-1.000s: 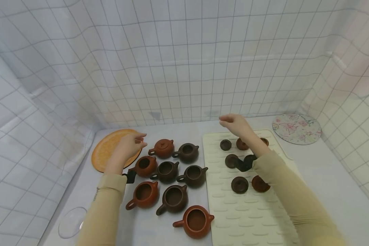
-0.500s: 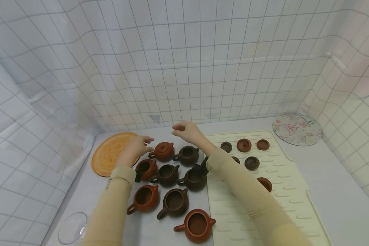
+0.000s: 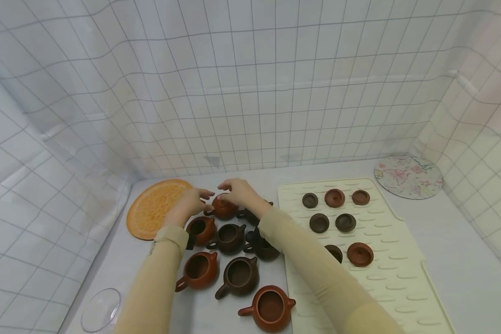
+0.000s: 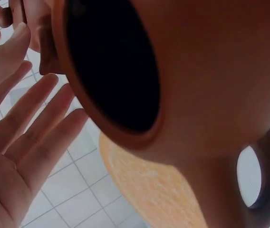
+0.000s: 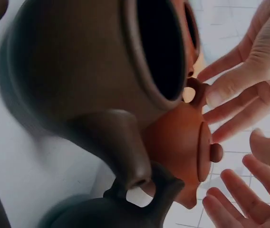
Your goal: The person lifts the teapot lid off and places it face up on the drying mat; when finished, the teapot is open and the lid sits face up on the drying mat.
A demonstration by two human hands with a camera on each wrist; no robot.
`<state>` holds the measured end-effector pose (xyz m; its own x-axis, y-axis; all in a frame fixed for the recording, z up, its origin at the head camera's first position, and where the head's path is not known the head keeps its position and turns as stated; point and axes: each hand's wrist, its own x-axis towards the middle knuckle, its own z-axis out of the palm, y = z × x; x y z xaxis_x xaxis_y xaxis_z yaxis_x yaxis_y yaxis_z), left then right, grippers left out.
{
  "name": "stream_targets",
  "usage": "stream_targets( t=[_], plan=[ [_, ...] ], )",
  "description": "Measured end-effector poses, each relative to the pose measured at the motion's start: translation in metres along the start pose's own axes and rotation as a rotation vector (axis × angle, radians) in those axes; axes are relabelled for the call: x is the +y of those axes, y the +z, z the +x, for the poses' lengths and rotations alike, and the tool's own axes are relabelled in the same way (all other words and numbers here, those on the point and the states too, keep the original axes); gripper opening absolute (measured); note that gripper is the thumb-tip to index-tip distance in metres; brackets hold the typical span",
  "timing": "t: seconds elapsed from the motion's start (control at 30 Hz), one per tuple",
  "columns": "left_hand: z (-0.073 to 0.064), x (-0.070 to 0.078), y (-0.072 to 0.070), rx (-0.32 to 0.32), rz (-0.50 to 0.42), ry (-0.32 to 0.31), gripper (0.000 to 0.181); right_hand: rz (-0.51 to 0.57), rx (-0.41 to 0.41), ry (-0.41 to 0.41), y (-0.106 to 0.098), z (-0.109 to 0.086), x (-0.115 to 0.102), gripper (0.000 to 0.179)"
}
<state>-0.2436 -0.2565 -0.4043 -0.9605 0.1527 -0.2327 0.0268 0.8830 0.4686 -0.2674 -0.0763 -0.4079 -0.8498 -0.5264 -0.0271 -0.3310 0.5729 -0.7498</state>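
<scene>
A reddish-brown teapot (image 3: pixel 224 212) with its lid on stands at the back of a group of teapots. My left hand (image 3: pixel 188 204) is at its handle side, thumb tip right by the handle in the right wrist view. Reaching over from the right, my right hand (image 3: pixel 240 192) has its fingers spread close to the knobbed lid (image 5: pixel 205 152). Both hands have loosely extended fingers and grip nothing. Under my left wrist is an open reddish teapot (image 4: pixel 211 85). A dark brown lidless teapot (image 5: pixel 87 61) sits below my right wrist, partly hidden by the arm in the head view.
Several more lidless teapots stand in front, including a reddish one (image 3: pixel 271 308) nearest me. A cream mat (image 3: pixel 392 287) on the right bears several loose lids (image 3: pixel 335 198). An orange round mat (image 3: pixel 150 213), a clear dish (image 3: pixel 101 310) and a floral round mat (image 3: pixel 409 176) lie around.
My right hand has swept left from above the lids on the mat to the lidded teapot. My left hand has shifted slightly right towards that teapot.
</scene>
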Motion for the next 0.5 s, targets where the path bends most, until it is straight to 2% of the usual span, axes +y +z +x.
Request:
stream_targets(
  t=[0.17,0.5],
  plan=[
    [0.0007,0.0019,0.0006,-0.004,-0.027,0.001,0.049,-0.045,-0.038,0.011,0.0056,0.0032,0.0009,0.037],
    [0.0024,-0.0054,0.0034,-0.003,-0.035,0.026,0.046,-0.144,-0.025,0.032,0.01,0.0029,-0.0049,0.035]
  ],
)
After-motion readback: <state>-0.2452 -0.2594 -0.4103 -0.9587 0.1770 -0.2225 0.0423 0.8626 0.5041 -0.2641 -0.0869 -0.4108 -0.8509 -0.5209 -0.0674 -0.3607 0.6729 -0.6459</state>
